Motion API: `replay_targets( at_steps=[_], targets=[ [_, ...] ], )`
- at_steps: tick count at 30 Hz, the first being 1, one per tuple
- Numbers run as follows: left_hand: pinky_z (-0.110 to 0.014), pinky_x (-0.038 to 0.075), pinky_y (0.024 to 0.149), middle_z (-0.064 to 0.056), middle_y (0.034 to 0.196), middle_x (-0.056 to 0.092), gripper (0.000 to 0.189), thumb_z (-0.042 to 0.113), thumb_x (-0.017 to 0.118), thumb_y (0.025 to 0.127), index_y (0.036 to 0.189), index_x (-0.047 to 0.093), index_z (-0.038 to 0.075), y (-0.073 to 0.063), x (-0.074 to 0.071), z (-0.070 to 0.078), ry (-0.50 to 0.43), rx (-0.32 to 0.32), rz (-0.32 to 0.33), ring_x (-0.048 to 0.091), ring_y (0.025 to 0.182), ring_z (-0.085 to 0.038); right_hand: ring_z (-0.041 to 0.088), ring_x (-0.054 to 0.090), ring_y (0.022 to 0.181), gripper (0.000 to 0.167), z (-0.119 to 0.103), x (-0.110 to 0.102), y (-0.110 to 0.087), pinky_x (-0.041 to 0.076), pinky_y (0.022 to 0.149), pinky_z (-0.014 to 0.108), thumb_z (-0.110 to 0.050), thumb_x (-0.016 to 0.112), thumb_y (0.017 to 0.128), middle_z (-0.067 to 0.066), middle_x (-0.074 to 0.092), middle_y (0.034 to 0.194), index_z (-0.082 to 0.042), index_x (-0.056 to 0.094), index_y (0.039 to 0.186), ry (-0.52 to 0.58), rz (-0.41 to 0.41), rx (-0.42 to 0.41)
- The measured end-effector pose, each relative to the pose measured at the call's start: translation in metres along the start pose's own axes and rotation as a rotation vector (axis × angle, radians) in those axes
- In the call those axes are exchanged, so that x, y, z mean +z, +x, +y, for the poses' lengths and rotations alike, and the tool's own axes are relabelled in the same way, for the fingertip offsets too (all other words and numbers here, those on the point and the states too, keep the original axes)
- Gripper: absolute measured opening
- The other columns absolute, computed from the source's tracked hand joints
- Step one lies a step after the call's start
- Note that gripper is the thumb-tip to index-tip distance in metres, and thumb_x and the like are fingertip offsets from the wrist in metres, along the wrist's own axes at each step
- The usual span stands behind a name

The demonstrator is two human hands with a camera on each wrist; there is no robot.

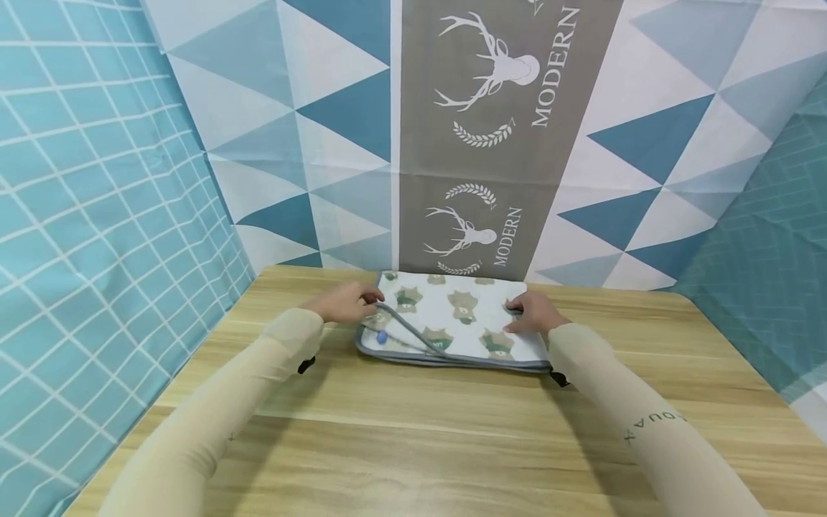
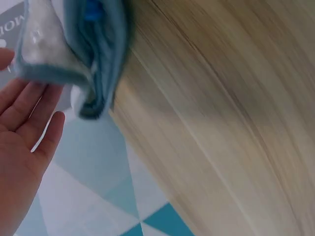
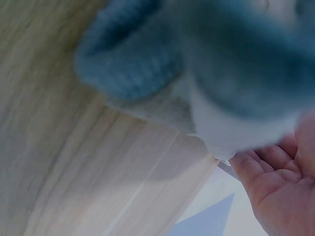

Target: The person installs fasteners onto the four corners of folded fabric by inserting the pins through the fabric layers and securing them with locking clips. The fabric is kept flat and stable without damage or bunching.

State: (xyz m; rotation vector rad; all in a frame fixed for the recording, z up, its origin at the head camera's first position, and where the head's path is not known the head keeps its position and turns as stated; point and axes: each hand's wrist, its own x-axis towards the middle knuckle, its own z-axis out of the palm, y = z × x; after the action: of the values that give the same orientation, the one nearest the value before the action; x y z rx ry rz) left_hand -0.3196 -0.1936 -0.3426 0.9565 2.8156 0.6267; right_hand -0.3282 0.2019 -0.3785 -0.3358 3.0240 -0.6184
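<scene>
A folded white cloth (image 1: 465, 337) printed with brown bears and edged in grey-blue trim lies near the back of the wooden table. My left hand (image 1: 342, 303) pinches the top layer's left corner and holds it raised, so the trim runs slantwise across the front. Under that flap a small round blue piece (image 1: 382, 337) shows. In the left wrist view, the fingers (image 2: 29, 105) lie beneath the trimmed corner (image 2: 54, 73). My right hand (image 1: 536, 314) grips a bit of cloth at the right side. Blurred layers of trim (image 3: 133, 69) hide part of its fingers in the right wrist view.
The wooden table (image 1: 388, 445) stretches in front of the cloth and to both sides. A patterned wall covering with deer heads (image 1: 478, 79) stands right behind the table's back edge. Blue gridded sheeting (image 1: 84, 215) borders the left side.
</scene>
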Motion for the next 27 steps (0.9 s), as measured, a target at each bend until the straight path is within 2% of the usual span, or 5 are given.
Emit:
replay_targets(
  at_steps=[8, 14, 20, 23, 27],
  targets=[
    [-0.038, 0.056, 0.080, -0.007, 0.093, 0.072, 0.013, 0.003, 0.060, 0.090, 0.093, 0.071, 0.009, -0.009, -0.006, 0.013, -0.044, 0.122, 0.034, 0.066, 0.087, -0.019, 0.040, 0.056, 0.119, 0.055, 0.000, 0.004, -0.001, 0.045, 0.104, 0.049, -0.021, 0.084, 0.072, 0.022, 0.063, 0.125, 0.002, 0.065, 0.119, -0.002, 0.004, -0.037],
    [-0.047, 0.056, 0.084, -0.003, 0.087, 0.073, 0.022, -0.008, 0.063, 0.078, 0.083, 0.073, 0.011, -0.030, -0.012, 0.016, -0.022, 0.121, -0.033, 0.066, 0.087, -0.018, 0.042, 0.053, 0.123, 0.056, 0.003, -0.004, 0.003, 0.042, 0.107, 0.051, -0.021, 0.082, 0.075, 0.023, 0.060, 0.128, 0.003, 0.063, 0.122, -0.008, 0.000, -0.049],
    [-0.043, 0.057, 0.086, -0.004, 0.092, 0.075, 0.025, -0.008, 0.064, 0.076, 0.088, 0.076, 0.009, -0.045, -0.001, 0.017, 0.053, 0.129, -0.066, 0.068, 0.092, -0.020, 0.045, 0.054, 0.119, 0.054, 0.004, -0.006, -0.004, 0.045, 0.102, 0.053, -0.020, 0.077, 0.080, 0.026, 0.060, 0.127, 0.006, 0.060, 0.124, -0.043, 0.025, -0.122],
    [-0.042, 0.056, 0.087, -0.008, 0.096, 0.075, 0.021, -0.005, 0.063, 0.080, 0.092, 0.076, 0.005, -0.051, 0.005, 0.022, 0.091, 0.118, -0.022, 0.069, 0.095, -0.023, 0.045, 0.054, 0.117, 0.054, 0.003, -0.003, -0.014, 0.046, 0.099, 0.054, -0.021, 0.074, 0.084, 0.027, 0.058, 0.129, 0.006, 0.057, 0.128, -0.051, 0.025, -0.153],
    [-0.047, 0.052, 0.095, -0.014, 0.114, 0.070, 0.027, 0.010, 0.065, 0.087, 0.112, 0.069, 0.001, -0.054, 0.006, 0.040, 0.176, 0.031, 0.128, 0.066, 0.107, -0.030, 0.046, 0.050, 0.123, 0.061, -0.007, -0.007, -0.032, 0.045, 0.099, 0.057, -0.031, 0.069, 0.088, 0.028, 0.053, 0.136, 0.004, 0.051, 0.135, 0.000, 0.031, -0.155]
  ],
)
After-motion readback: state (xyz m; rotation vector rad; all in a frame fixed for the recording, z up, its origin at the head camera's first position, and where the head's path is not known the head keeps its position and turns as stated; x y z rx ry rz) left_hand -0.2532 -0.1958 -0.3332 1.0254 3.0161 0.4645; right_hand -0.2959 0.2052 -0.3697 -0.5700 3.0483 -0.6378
